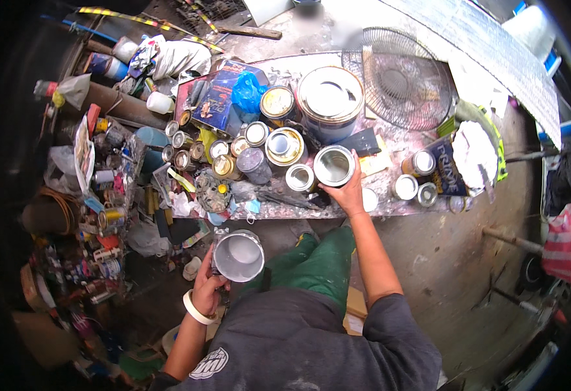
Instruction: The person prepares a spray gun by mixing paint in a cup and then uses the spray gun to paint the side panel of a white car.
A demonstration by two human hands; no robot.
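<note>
My left hand [205, 290] is closed round the handle side of a grey metal cup [238, 256], held open side up in front of the table. Its inside is pale grey; what joins it below my fingers is partly hidden. My right hand [348, 197] grips an open silver paint can [334, 165] by its right and near side, over the table's front part. Whether the can rests on the table cannot be told. Just left of it stands a smaller tin [299, 177], with a paint-streaked can [284, 145] behind.
The paint-stained table [389, 207] carries a large paint bucket [331, 101], a fan guard [399, 78], a blue plastic bag [249, 91], a respirator mask [214, 192] and several small tins. More tins [405, 187] stand at right. Cluttered shelving [106, 218] lies at left.
</note>
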